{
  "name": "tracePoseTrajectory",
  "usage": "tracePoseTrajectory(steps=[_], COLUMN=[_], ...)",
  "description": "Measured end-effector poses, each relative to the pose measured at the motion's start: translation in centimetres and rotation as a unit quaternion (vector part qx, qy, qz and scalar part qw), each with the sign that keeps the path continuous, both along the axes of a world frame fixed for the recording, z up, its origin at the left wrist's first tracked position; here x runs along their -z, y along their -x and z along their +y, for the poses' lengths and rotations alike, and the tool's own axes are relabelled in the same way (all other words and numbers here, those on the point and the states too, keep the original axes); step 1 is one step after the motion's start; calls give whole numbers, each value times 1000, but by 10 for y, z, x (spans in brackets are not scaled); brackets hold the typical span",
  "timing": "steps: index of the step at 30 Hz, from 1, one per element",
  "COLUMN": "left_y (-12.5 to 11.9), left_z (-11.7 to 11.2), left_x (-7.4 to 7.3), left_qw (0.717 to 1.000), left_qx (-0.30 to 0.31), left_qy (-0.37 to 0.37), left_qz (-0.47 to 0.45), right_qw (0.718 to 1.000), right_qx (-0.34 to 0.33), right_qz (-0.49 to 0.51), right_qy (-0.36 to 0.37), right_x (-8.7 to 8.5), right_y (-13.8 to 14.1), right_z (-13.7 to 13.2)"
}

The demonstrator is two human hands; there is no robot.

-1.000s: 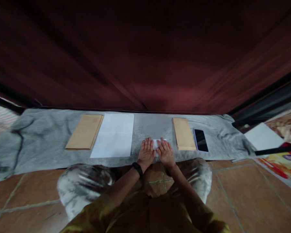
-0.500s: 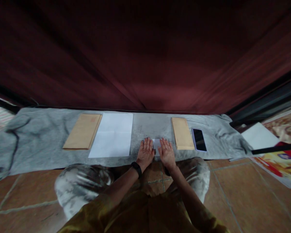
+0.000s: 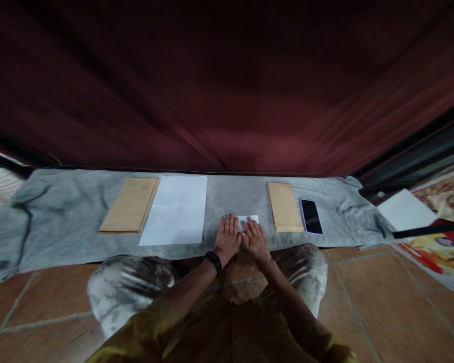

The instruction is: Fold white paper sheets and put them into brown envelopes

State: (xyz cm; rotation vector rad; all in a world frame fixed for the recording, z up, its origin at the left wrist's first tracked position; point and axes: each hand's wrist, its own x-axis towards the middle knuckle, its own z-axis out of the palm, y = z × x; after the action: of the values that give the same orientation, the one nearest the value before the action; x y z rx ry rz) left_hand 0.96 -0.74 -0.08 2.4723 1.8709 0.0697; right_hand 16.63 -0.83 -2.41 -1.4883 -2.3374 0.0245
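Under my two hands lies a small piece of folded white paper [image 3: 252,219], mostly covered, with its far edge and far right corner showing. My left hand [image 3: 228,237] rests flat on its left part, fingers stretched forward. Flat on the right part is my right hand [image 3: 256,242], fingers slightly spread, its thumb side close to my left hand. Left of my hands, a large white sheet [image 3: 176,212] with a crease across it lies on the grey cloth [image 3: 238,194]. A stack of brown envelopes [image 3: 128,205] sits beyond that sheet, touching its left edge.
To the right are more brown envelopes [image 3: 285,207] and a phone [image 3: 311,217] with a pale purple edge. Dark red fabric [image 3: 227,111] hangs behind the cloth. At far right lie white paper [image 3: 406,210] and a colourful printed box or sheet [image 3: 439,254].
My right hand has slid left, closer to my left hand, uncovering the far right corner of the small paper. My left hand stays nearly in place.
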Motion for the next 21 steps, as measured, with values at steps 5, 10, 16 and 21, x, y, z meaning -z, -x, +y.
tracePoseTrajectory(steps=[5, 10, 16, 21], left_y=[-5, -10, -13, -14], left_z=[0, 0, 1, 2], left_x=[-2, -1, -2, -1], left_qw=[1000, 1000, 999, 999], left_qx=[1, 3, 19, 27], left_qy=[4, 3, 6, 8], left_qz=[12, 15, 32, 34], right_qw=[999, 999, 999, 998], right_qx=[29, 37, 51, 65], right_qz=[-14, -10, -11, -14], right_qy=[2, 7, 1, 0], right_x=[0, 1, 0, -2], right_y=[-4, -4, -9, -15], right_z=[-1, -1, -2, -3])
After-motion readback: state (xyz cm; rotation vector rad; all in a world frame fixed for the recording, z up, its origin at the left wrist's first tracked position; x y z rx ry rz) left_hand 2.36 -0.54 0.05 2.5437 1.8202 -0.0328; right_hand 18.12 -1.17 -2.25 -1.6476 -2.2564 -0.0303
